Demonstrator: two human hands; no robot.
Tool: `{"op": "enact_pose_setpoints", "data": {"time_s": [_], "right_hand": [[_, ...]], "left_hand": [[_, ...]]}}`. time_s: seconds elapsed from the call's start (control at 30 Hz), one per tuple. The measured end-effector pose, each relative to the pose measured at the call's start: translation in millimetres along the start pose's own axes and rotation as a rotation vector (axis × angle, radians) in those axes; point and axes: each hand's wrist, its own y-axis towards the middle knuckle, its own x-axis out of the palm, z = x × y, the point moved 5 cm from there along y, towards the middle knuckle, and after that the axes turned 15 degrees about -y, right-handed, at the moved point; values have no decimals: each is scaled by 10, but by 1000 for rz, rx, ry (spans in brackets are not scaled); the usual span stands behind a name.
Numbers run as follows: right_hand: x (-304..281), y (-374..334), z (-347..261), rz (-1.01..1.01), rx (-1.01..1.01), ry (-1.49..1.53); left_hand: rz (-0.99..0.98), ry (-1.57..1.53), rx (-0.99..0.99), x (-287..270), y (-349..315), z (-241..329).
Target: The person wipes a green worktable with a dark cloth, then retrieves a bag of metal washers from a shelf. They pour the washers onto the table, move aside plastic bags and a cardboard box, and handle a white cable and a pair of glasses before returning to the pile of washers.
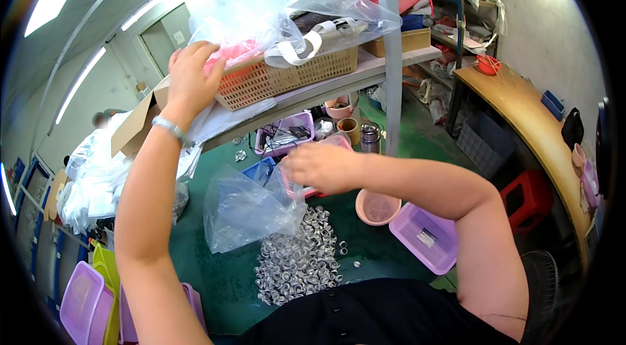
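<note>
My left hand (191, 81) is raised to the left end of a tan plastic basket (287, 79) on the shelf. Its fingers curl in beside pink plastic (240, 51) and clear wrapping; what they grip is hidden. Over the green table, my right hand (323, 167) is closed on the upper edge of a clear plastic bag (238, 208), which hangs down and spreads leftward. Just below the bag lies a heap of small silvery metal rings (297, 263), a few of them loose at its right side.
Right of the heap are a round pink basket (377, 207) and a purple tray (424, 240). Behind my right hand stand a purple bin (283, 139), a tape roll (349, 128) and a metal flask (370, 139). A grey shelf post (391, 58) rises nearby. Purple and yellow-green bins sit lower left.
</note>
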Motion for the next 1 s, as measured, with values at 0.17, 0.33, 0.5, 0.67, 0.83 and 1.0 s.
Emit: {"op": "enact_pose_setpoints", "data": {"time_s": [0.17, 0.33, 0.5, 0.67, 0.83, 1.0], "right_hand": [[367, -265, -339, -99, 47, 262], [687, -446, -605, -266, 105, 489], [1010, -633, -870, -266, 184, 638], [1217, -806, -1104, -269, 245, 639], [1455, -878, -1349, -459, 193, 649], [1557, -950, -1718, -552, 120, 746]], "left_hand": [[-26, 108, 85, -133, -733, 583], [-207, 67, -186, -210, -1948, 936], [-299, 29, -785, -251, -3600, 1486], [-367, 8, -1700, -328, -5248, 2436], [-849, -356, -1845, -200, -6005, 2961], [-1065, -492, -1593, 0, -6199, 3014]]}}
